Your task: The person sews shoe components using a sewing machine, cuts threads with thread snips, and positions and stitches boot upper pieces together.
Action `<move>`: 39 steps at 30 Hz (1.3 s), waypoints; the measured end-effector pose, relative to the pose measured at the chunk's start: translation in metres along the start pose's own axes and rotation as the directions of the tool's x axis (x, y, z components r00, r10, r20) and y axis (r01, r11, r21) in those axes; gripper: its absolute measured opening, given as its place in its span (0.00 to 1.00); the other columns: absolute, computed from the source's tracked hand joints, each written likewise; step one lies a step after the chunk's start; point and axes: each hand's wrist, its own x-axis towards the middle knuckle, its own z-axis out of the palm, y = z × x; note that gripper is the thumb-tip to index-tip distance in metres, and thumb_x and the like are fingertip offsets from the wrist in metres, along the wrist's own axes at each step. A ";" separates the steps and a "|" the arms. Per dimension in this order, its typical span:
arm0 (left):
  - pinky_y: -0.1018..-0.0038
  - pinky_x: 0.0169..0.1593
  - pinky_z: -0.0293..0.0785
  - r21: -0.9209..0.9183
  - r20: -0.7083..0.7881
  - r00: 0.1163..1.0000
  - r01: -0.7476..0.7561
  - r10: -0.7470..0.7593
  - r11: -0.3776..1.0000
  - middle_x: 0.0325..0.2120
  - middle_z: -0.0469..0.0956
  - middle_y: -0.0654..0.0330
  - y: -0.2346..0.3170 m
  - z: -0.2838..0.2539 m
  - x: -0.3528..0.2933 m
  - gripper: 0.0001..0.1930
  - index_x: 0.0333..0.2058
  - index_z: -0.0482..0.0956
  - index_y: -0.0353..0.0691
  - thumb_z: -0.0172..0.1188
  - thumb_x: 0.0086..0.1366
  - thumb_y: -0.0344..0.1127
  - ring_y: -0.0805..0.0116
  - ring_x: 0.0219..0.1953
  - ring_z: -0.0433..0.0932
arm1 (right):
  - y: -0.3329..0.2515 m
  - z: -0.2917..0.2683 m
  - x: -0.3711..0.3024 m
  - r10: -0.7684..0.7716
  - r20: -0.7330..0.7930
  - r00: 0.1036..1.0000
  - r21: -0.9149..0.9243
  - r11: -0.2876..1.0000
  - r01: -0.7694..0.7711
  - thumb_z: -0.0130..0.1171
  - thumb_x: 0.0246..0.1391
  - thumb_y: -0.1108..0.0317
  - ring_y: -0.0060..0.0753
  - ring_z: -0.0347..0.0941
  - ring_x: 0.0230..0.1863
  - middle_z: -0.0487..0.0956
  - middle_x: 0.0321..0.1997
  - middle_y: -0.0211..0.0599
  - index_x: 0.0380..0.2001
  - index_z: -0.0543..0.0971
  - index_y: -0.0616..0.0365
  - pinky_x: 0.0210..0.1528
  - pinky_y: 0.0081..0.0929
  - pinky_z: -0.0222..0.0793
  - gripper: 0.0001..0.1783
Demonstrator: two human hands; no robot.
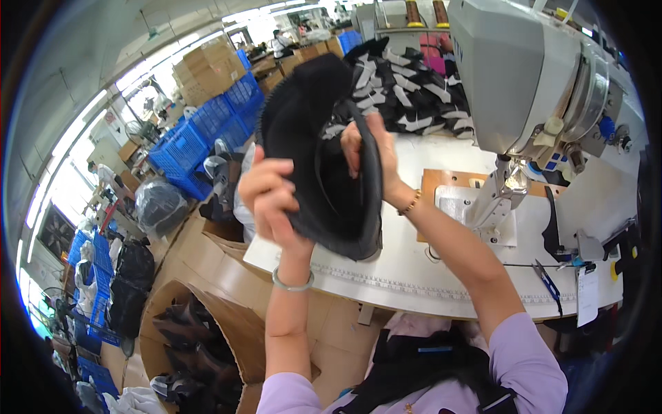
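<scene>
Holding up a soft black piece (296, 124) with a deep hollow, the right hand (386, 152) is clamped on its right rim, fingers tucked inside. The left hand (272, 196) has bent fingers against its left side; I cannot tell how tightly it holds on. The piece is in the air over the front left part of the white table (441, 148). A big grey sewing machine (493, 76) has dark letters on its side, too slanted to read. A ruler strip (386, 283) runs along the front edge with tiny marks. Near the front right corner are snips (548, 283) and a white tag (587, 297) with tiny print. Black and grey pieces (407, 83) heap up by the far edge.
</scene>
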 end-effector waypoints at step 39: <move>0.79 0.32 0.67 -0.198 0.977 -0.112 -0.176 0.180 0.964 0.18 0.69 0.66 0.076 -0.020 0.028 0.04 0.19 0.69 0.41 0.54 0.44 0.32 0.72 0.25 0.72 | -0.068 -0.059 -0.074 -0.433 0.025 0.901 -0.492 0.779 0.389 0.29 0.63 0.54 0.39 0.72 0.37 0.77 0.34 0.44 0.34 0.73 0.66 0.47 0.36 0.66 0.27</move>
